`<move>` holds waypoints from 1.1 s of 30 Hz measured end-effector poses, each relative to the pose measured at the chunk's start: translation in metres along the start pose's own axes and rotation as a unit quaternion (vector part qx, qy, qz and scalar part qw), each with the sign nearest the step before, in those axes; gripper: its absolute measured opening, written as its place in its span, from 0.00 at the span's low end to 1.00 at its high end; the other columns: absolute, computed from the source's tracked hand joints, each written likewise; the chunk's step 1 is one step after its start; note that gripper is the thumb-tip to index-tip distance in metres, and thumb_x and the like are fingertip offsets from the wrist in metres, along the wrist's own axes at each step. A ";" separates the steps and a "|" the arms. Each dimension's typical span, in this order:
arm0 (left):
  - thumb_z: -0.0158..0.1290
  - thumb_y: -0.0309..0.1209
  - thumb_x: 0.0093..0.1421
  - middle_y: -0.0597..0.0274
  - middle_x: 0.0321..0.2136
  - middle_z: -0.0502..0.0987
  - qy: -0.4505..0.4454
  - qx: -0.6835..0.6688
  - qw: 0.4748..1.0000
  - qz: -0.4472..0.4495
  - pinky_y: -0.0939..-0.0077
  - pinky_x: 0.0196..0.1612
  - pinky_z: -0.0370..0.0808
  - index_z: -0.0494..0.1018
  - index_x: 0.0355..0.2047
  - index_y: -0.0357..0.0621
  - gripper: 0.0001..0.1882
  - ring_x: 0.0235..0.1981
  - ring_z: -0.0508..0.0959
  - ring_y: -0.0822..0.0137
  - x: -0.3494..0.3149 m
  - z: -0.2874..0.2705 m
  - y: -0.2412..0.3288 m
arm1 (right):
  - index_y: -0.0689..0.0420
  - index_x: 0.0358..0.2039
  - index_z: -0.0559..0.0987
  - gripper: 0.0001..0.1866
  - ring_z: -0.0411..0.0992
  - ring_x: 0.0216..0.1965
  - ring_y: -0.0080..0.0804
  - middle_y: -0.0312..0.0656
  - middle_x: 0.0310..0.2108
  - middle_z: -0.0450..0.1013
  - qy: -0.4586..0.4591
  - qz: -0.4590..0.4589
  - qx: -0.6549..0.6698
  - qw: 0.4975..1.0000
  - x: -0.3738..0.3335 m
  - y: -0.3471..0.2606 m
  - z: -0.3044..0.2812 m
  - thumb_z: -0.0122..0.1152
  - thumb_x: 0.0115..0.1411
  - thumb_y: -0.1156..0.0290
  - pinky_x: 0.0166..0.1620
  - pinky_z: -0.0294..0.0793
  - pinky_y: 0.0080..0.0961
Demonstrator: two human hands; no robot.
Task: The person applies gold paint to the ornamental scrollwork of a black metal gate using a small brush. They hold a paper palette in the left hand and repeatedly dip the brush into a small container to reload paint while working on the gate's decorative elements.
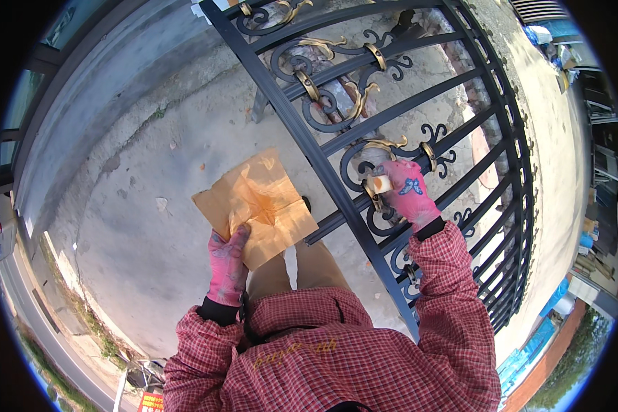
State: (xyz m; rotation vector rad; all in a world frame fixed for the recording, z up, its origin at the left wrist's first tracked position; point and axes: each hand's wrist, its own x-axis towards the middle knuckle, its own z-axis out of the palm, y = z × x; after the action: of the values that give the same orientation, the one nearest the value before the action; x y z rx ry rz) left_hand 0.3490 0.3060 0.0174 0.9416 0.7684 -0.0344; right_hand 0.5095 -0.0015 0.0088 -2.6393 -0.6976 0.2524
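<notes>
My left hand (228, 268), in a pink glove, grips the lower left edge of a square piece of brown cardboard (235, 192). An orange-gold smear (265, 206) lies in the creased middle of that cardboard. My right hand (408, 191), gloved in pink with a blue butterfly print, is closed on a small white sponge-like block (380, 184) with an orange stain. The block is at a black scroll ornament (351, 165) with gold-coloured leaves, set between the bars of a black metal fence panel (299, 137). My right fingertips are partly hidden.
The fence panel is raised over a concrete floor (137, 206) and extends to the far side. More scrolls with gold leaves (316, 42) sit along it. A glazed wall stands at left; blue bundles (539, 336) and stacked materials lie at right.
</notes>
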 end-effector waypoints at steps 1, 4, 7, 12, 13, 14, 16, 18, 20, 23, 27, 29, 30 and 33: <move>0.50 0.25 0.59 0.61 0.42 0.73 0.006 0.006 1.000 -0.006 0.74 0.42 0.76 0.64 0.51 0.37 0.19 0.39 0.76 0.69 0.001 -0.001 -0.001 | 0.52 0.33 0.77 0.19 0.71 0.37 0.47 0.44 0.30 0.74 -0.038 0.000 -0.010 0.999 0.000 0.002 0.005 0.67 0.36 0.78 0.42 0.67 0.36; 0.50 0.25 0.59 0.62 0.42 0.73 0.008 0.010 1.000 0.002 0.74 0.42 0.76 0.63 0.52 0.37 0.20 0.39 0.76 0.70 -0.001 -0.003 0.002 | 0.52 0.34 0.76 0.18 0.71 0.39 0.46 0.44 0.32 0.74 -0.094 0.016 -0.022 0.995 0.011 0.001 0.003 0.67 0.38 0.77 0.43 0.66 0.36; 0.50 0.25 0.60 0.62 0.43 0.73 0.015 0.010 1.000 -0.004 0.74 0.43 0.76 0.63 0.52 0.37 0.20 0.40 0.76 0.69 0.001 -0.008 0.003 | 0.52 0.32 0.76 0.17 0.71 0.38 0.45 0.43 0.31 0.75 -0.073 0.011 -0.032 0.997 0.016 -0.007 -0.003 0.65 0.38 0.77 0.42 0.67 0.37; 0.50 0.25 0.60 0.62 0.43 0.73 0.010 0.006 1.000 -0.013 0.74 0.43 0.76 0.63 0.52 0.38 0.20 0.39 0.76 0.70 0.002 -0.005 0.005 | 0.52 0.34 0.76 0.19 0.72 0.38 0.45 0.42 0.31 0.75 -0.061 -0.014 -0.018 0.998 0.015 0.002 -0.003 0.66 0.37 0.77 0.40 0.68 0.36; 0.50 0.25 0.60 0.62 0.43 0.73 0.009 0.009 1.000 -0.028 0.74 0.43 0.76 0.63 0.52 0.38 0.20 0.39 0.76 0.69 0.003 -0.006 0.004 | 0.52 0.35 0.76 0.20 0.72 0.38 0.45 0.42 0.32 0.75 -0.075 -0.028 -0.010 0.997 0.009 0.004 0.001 0.66 0.37 0.78 0.41 0.68 0.36; 0.49 0.25 0.60 0.62 0.43 0.73 0.006 0.012 0.999 -0.043 0.74 0.42 0.76 0.63 0.53 0.38 0.20 0.39 0.76 0.69 0.004 -0.006 0.003 | 0.52 0.35 0.76 0.20 0.72 0.38 0.46 0.42 0.32 0.75 -0.089 -0.040 -0.003 0.995 0.004 0.005 0.003 0.66 0.37 0.78 0.42 0.68 0.36; 0.50 0.24 0.60 0.59 0.43 0.73 0.014 0.010 1.000 -0.022 0.74 0.42 0.76 0.63 0.52 0.37 0.19 0.39 0.76 0.67 0.004 -0.003 0.002 | 0.52 0.35 0.77 0.20 0.72 0.37 0.45 0.42 0.31 0.75 -0.027 -0.005 0.015 1.000 0.002 0.004 0.003 0.68 0.38 0.77 0.40 0.69 0.36; 0.49 0.24 0.60 0.60 0.42 0.73 0.013 0.012 1.000 -0.015 0.74 0.42 0.76 0.64 0.51 0.37 0.19 0.39 0.76 0.67 0.005 0.000 0.002 | 0.52 0.34 0.77 0.19 0.72 0.37 0.44 0.43 0.31 0.75 0.035 0.052 0.027 0.998 -0.008 0.005 -0.002 0.69 0.38 0.76 0.40 0.69 0.35; 0.49 0.24 0.60 0.63 0.41 0.73 0.006 0.020 1.000 -0.022 0.75 0.43 0.75 0.63 0.52 0.38 0.19 0.39 0.76 0.70 0.007 0.003 0.003 | 0.52 0.35 0.77 0.23 0.71 0.38 0.47 0.43 0.33 0.75 -0.024 0.058 0.027 0.998 -0.022 -0.003 -0.005 0.69 0.33 0.78 0.44 0.68 0.36; 0.50 0.23 0.59 0.58 0.42 0.73 -0.002 0.007 1.000 -0.023 0.74 0.41 0.77 0.63 0.51 0.36 0.19 0.39 0.77 0.66 0.008 0.008 -0.001 | 0.52 0.35 0.77 0.23 0.71 0.38 0.46 0.41 0.33 0.75 -0.001 0.049 0.005 0.999 -0.041 0.015 0.012 0.69 0.33 0.78 0.45 0.68 0.37; 0.51 0.23 0.59 0.58 0.42 0.73 -0.010 0.019 0.999 -0.033 0.73 0.41 0.77 0.63 0.51 0.35 0.19 0.39 0.77 0.66 0.010 0.006 -0.004 | 0.52 0.35 0.78 0.23 0.72 0.37 0.45 0.41 0.32 0.76 0.050 0.046 0.068 0.995 -0.055 0.015 0.009 0.68 0.33 0.79 0.42 0.70 0.34; 0.51 0.24 0.59 0.58 0.42 0.73 -0.012 0.020 0.999 -0.030 0.73 0.41 0.77 0.63 0.50 0.35 0.19 0.39 0.77 0.66 0.010 0.009 -0.005 | 0.54 0.32 0.79 0.21 0.73 0.36 0.44 0.41 0.31 0.76 0.057 0.006 0.029 0.998 -0.067 0.015 0.019 0.69 0.33 0.81 0.40 0.71 0.33; 0.51 0.24 0.59 0.58 0.42 0.73 -0.012 0.024 0.999 -0.034 0.74 0.41 0.77 0.64 0.50 0.35 0.19 0.39 0.77 0.66 0.010 0.010 -0.006 | 0.54 0.32 0.79 0.20 0.73 0.36 0.43 0.41 0.31 0.76 0.070 0.009 0.022 0.997 -0.069 0.017 0.022 0.68 0.33 0.81 0.40 0.71 0.33; 0.51 0.24 0.59 0.58 0.42 0.73 -0.016 0.029 0.999 -0.039 0.74 0.41 0.77 0.64 0.50 0.36 0.18 0.39 0.77 0.67 0.009 0.010 -0.010 | 0.53 0.30 0.78 0.18 0.73 0.37 0.43 0.40 0.32 0.76 0.098 0.080 0.074 0.989 -0.068 0.009 0.015 0.67 0.34 0.81 0.43 0.70 0.35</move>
State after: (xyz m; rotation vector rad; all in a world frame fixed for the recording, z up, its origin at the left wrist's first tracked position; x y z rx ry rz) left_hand 0.3580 0.2950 0.0084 0.9640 0.7780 -0.1393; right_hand 0.4511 -0.0387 -0.0036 -2.5361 -0.3887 0.0823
